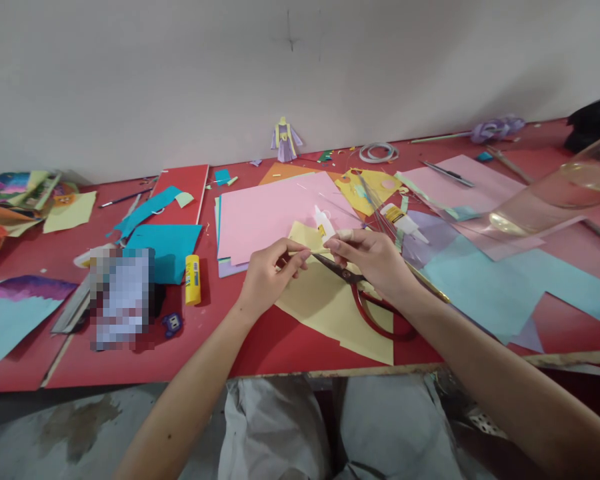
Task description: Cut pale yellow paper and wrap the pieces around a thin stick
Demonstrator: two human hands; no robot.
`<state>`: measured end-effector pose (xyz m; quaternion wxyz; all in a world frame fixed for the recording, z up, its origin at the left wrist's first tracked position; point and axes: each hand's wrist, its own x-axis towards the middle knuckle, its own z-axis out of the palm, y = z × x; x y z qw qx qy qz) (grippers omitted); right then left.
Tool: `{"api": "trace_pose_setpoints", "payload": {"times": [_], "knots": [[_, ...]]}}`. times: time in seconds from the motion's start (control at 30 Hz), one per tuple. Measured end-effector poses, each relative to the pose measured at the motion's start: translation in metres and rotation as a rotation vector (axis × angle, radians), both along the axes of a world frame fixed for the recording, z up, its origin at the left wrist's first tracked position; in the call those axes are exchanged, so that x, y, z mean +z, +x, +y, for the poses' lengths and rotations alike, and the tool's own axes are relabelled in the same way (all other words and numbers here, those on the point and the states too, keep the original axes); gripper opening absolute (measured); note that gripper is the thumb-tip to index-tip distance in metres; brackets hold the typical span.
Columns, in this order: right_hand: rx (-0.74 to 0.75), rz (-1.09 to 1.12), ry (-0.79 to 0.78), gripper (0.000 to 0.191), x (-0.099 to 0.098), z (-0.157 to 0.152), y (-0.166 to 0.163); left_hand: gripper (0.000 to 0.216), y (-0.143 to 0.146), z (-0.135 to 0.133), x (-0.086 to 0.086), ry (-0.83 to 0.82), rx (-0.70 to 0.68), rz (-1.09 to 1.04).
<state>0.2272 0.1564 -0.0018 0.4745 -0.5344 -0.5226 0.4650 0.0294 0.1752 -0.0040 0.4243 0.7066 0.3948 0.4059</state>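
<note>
My left hand (275, 267) is closed in a pinch, thumb against forefinger, above the yellow paper sheet (330, 310). Facing it, my right hand (367, 257) also pinches, a short gap away. What either set of fingertips holds is too small to make out. Under my right hand lie red-handled scissors (363, 303) with dark blades, resting on the yellow sheet. Just behind the fingers are a small piece of yellow paper (305, 233) and a white glue bottle (324, 223). A stack of pink paper (265, 220) lies beyond.
A yellow glue stick (193, 280) and blue paper (167, 243) lie to the left. Another glue bottle (403, 222) and light-blue sheets (495, 287) are on the right. A clear bottle (545, 200) is at far right. A paper doll figure (285, 140) leans against the wall.
</note>
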Motion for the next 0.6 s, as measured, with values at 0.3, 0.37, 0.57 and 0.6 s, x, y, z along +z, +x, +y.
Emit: {"api": "trace_pose_setpoints", "payload": {"times": [0.3,0.37,0.57,0.6], "knots": [[-0.007,-0.023,0.038,0.029,-0.0014,-0.0001,0.0005,0.023,-0.0002,-0.0001,0.0003,-0.005,0.0,-0.008],[-0.008,-0.011,0.048,0.03,-0.0012,-0.0007,0.0003,0.024,-0.0004,-0.0001,0.0002,-0.005,0.0,-0.007],[-0.047,-0.015,0.072,0.035,-0.0011,-0.0014,-0.0005,0.031,-0.0004,0.0001,0.0012,-0.006,-0.02,-0.014],[-0.05,-0.016,0.071,0.035,-0.0015,-0.0013,-0.0006,0.031,-0.0003,0.0001,0.0018,-0.005,-0.023,-0.013]]}}
